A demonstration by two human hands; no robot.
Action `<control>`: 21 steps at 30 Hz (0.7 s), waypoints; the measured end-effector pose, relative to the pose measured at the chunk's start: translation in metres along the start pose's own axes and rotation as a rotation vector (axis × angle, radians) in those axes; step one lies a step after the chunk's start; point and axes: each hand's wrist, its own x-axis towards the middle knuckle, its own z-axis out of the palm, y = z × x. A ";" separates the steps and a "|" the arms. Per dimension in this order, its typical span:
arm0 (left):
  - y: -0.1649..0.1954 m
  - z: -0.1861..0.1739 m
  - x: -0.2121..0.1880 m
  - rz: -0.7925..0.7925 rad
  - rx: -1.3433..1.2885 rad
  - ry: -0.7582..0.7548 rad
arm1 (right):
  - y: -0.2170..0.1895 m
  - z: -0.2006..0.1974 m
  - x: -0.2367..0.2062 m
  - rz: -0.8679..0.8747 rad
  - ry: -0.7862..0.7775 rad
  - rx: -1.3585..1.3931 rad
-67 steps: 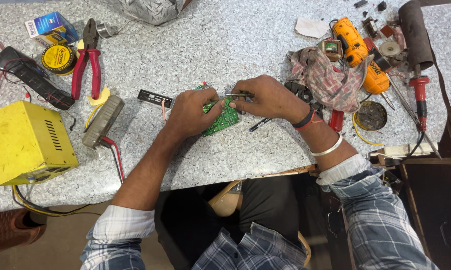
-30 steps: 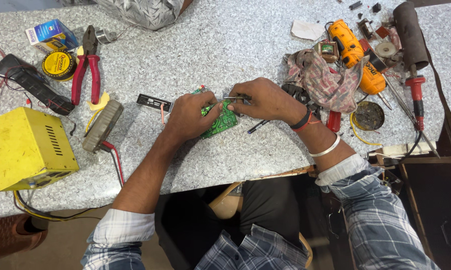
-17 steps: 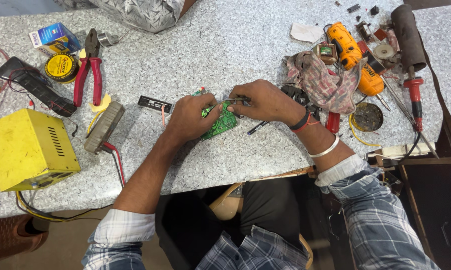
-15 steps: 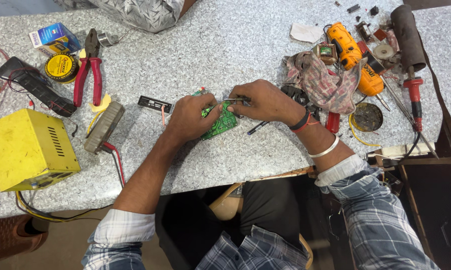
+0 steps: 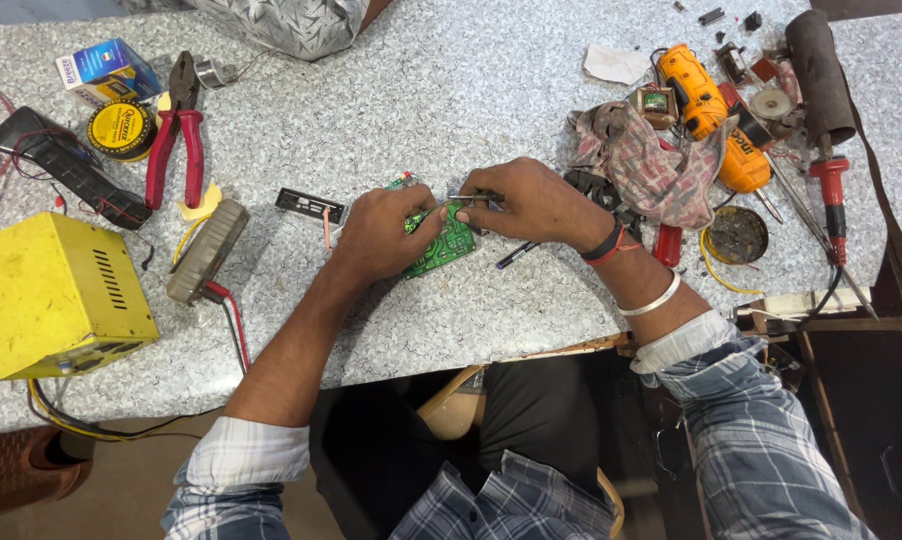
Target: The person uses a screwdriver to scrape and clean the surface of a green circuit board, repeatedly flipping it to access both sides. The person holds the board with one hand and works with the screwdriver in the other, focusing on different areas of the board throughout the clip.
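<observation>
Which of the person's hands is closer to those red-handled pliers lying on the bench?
The left. The left hand rests on the green circuit board, on the side toward the red-handled pliers. The right hand sits beyond the board, farther from them.

At the centre of the speckled grey bench (image 5: 491, 90) lies a green circuit board (image 5: 443, 245); the left hand (image 5: 383, 232) presses on its 9 o'clock edge; the right hand (image 5: 526, 200), at its 1 o'clock, pinches a thin metal tool (image 5: 463, 198) over it; red-handled pliers (image 5: 178, 135) lie toward 10 o'clock; a yellow metal box (image 5: 56, 295) sits at 9 o'clock; an orange drill (image 5: 711, 115) lies toward 2 o'clock beside a crumpled rag (image 5: 646, 165).
</observation>
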 end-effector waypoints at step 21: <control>0.001 -0.001 -0.001 0.029 0.015 0.017 | 0.001 -0.001 -0.001 -0.022 0.018 0.002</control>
